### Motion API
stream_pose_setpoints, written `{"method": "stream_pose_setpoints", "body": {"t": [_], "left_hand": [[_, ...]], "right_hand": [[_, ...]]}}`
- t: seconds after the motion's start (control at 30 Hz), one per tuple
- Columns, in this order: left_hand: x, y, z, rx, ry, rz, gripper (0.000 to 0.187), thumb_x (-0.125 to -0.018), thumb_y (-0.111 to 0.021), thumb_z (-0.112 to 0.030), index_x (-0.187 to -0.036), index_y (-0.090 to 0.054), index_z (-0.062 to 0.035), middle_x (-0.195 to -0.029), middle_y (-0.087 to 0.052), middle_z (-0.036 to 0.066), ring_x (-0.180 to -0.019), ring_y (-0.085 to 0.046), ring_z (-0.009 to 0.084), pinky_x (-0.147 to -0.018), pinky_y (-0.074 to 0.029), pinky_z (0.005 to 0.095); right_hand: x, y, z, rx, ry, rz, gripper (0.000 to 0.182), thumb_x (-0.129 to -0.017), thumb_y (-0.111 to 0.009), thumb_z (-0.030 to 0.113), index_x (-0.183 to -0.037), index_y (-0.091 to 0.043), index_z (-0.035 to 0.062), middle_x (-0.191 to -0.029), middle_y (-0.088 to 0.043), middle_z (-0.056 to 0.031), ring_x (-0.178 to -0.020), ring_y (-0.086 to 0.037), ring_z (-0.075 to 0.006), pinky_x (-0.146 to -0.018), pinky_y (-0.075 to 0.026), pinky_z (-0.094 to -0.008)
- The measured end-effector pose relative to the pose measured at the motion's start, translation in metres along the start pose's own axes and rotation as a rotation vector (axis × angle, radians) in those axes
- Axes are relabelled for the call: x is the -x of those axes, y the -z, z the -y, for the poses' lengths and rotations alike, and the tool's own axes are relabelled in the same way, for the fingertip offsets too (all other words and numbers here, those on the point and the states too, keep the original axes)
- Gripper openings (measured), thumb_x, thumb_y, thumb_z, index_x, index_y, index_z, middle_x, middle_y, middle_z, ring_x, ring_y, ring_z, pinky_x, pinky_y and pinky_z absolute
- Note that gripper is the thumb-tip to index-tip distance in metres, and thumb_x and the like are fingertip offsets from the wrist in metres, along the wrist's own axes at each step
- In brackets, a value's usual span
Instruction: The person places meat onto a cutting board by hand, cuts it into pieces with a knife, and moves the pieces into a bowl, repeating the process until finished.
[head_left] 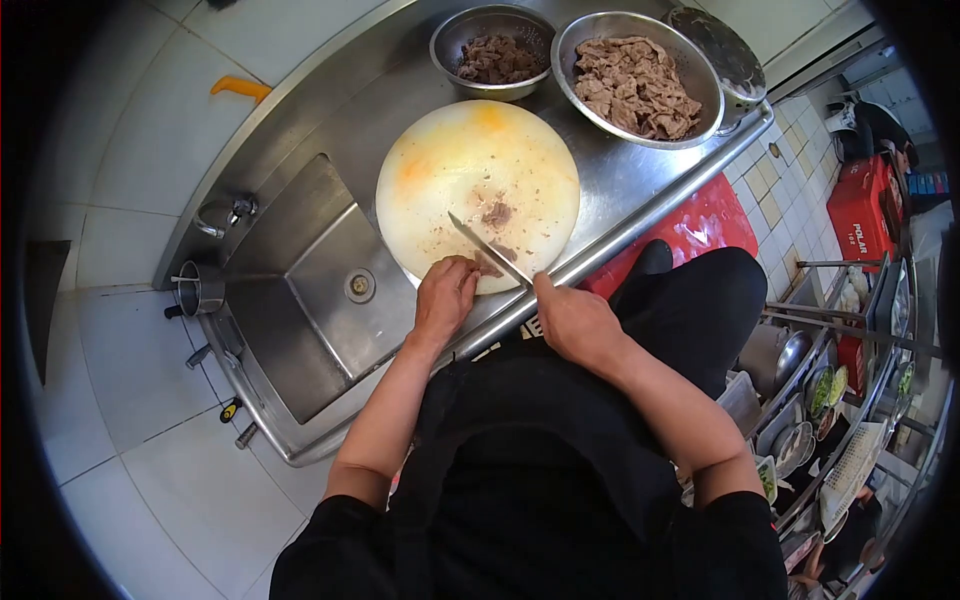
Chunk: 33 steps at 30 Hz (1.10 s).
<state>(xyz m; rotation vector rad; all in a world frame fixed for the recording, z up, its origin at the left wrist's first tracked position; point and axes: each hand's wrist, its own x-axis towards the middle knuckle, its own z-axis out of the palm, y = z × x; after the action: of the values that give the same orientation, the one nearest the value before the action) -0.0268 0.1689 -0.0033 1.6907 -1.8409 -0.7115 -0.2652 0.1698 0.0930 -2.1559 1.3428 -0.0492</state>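
Observation:
A round white cutting board (430,160) with orange stains lies on the steel counter. My right hand (578,322) is closed round the handle of a knife (488,248), whose blade slants across the near part of the board. At the board's near edge, my left hand (447,292) rests with fingers curled on a piece of cooked meat (487,266), just left of the blade. Small brown scraps (496,213) are scattered over the board. Past it stand a large steel bowl (714,92) heaped with sliced brown meat and a smaller steel bowl (440,60) holding darker meat.
A steel sink (300,330) with a faucet (225,215) is on the left. A steel cup (203,290) stands at its rim. The counter's rounded edge (640,215) runs close in front of me. Red plastic (690,232) is below it. Shelves with food containers (795,450) stand at right.

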Motion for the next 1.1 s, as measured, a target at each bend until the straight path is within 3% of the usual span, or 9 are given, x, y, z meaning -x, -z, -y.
{"method": "stream_pose_setpoints", "body": {"t": [0.4, 0.63, 0.73, 0.8, 0.83, 0.9, 0.93, 1.0, 1.1], "left_hand": [[-0.005, -0.007, -0.006, -0.013, -0.074, -0.083, 0.015, -0.088, -0.071, -0.005, -0.102, -0.075, -0.0023, -0.100, -0.071, 0.015, -0.096, -0.067, 0.0371, -0.085, -0.056, 0.0442], [-0.004, 0.003, -0.004, 0.008, -0.123, 0.019, 0.015, -0.087, -0.071, -0.004, -0.102, -0.075, -0.0037, -0.099, -0.070, 0.014, -0.099, -0.066, 0.0357, -0.087, -0.056, 0.0429], [-0.007, 0.013, -0.001, -0.014, -0.088, 0.135, 0.020, -0.087, -0.077, -0.007, -0.106, -0.072, -0.0043, -0.110, -0.069, 0.013, -0.107, -0.066, 0.0344, -0.093, -0.054, 0.0419], [-0.021, 0.016, 0.006, 0.012, -0.064, 0.239, 0.044, -0.084, -0.082, -0.013, -0.124, -0.067, -0.0085, -0.131, -0.062, 0.016, -0.121, -0.062, 0.0367, -0.101, -0.053, 0.0428], [-0.032, 0.019, 0.002, 0.011, -0.069, 0.240, 0.044, -0.084, -0.082, -0.013, -0.124, -0.067, -0.0085, -0.131, -0.062, 0.016, -0.121, -0.062, 0.0367, -0.101, -0.053, 0.0428], [-0.056, 0.026, -0.008, -0.104, -0.134, 0.282, 0.073, -0.080, -0.087, -0.014, -0.146, -0.055, -0.0173, -0.151, -0.049, 0.018, -0.131, -0.057, 0.0384, -0.108, -0.051, 0.0430], [-0.070, 0.028, -0.011, -0.105, -0.139, 0.282, 0.073, -0.080, -0.087, -0.014, -0.146, -0.055, -0.0173, -0.151, -0.049, 0.018, -0.131, -0.057, 0.0384, -0.108, -0.051, 0.0430], [-0.097, 0.030, -0.019, -0.242, -0.166, 0.519, 0.090, -0.078, -0.088, -0.017, -0.156, -0.045, -0.0267, -0.160, -0.040, 0.019, -0.140, -0.050, 0.0398, -0.115, -0.047, 0.0439], [-0.117, 0.022, -0.026, -0.269, -0.295, 0.618, 0.077, -0.079, -0.086, -0.016, -0.149, -0.056, -0.0232, -0.156, -0.046, 0.018, -0.138, -0.051, 0.0405, -0.116, -0.045, 0.0445]], "right_hand": [[0.022, 0.009, -0.001, 0.052, -0.083, 0.225, 0.019, -0.098, -0.049, 0.010, -0.115, -0.050, -0.0002, -0.089, -0.073, -0.0235, -0.085, -0.073, -0.0423, -0.075, -0.057, -0.0540], [-0.014, 0.000, -0.010, 0.033, -0.062, 0.147, 0.021, -0.098, -0.050, 0.011, -0.116, -0.051, -0.0009, -0.089, -0.073, -0.0245, -0.085, -0.072, -0.0445, -0.076, -0.056, -0.0556], [-0.011, 0.016, -0.011, 0.018, -0.069, 0.136, 0.023, -0.099, -0.051, 0.014, -0.117, -0.051, -0.0010, -0.087, -0.072, -0.0254, -0.086, -0.072, -0.0452, -0.077, -0.056, -0.0570], [-0.006, 0.033, -0.017, -0.008, -0.122, 0.087, 0.024, -0.102, -0.051, 0.017, -0.118, -0.050, -0.0003, -0.084, -0.071, -0.0260, -0.087, -0.071, -0.0461, -0.079, -0.054, -0.0586], [-0.004, 0.041, -0.024, -0.030, -0.120, 0.056, 0.024, -0.103, -0.052, 0.019, -0.118, -0.049, 0.0002, -0.085, -0.070, -0.0278, -0.087, -0.070, -0.0476, -0.080, -0.053, -0.0600], [-0.006, 0.061, -0.035, -0.029, -0.138, 0.024, 0.024, -0.103, -0.052, 0.019, -0.118, -0.049, 0.0005, -0.086, -0.070, -0.0284, -0.087, -0.069, -0.0487, -0.080, -0.052, -0.0607], [-0.009, 0.070, -0.040, -0.030, -0.152, -0.003, 0.024, -0.103, -0.052, 0.019, -0.118, -0.049, 0.0009, -0.087, -0.070, -0.0291, -0.088, -0.069, -0.0497, -0.080, -0.052, -0.0614], [-0.019, 0.082, -0.054, -0.035, -0.190, -0.002, 0.023, -0.103, -0.052, 0.020, -0.115, -0.049, 0.0009, -0.089, -0.069, -0.0309, -0.089, -0.067, -0.0511, -0.082, -0.051, -0.0620], [-0.032, 0.091, -0.075, -0.003, -0.167, -0.037, 0.022, -0.103, -0.052, 0.020, -0.113, -0.050, 0.0005, -0.091, -0.069, -0.0322, -0.093, -0.067, -0.0513, -0.085, -0.050, -0.0617]]}}
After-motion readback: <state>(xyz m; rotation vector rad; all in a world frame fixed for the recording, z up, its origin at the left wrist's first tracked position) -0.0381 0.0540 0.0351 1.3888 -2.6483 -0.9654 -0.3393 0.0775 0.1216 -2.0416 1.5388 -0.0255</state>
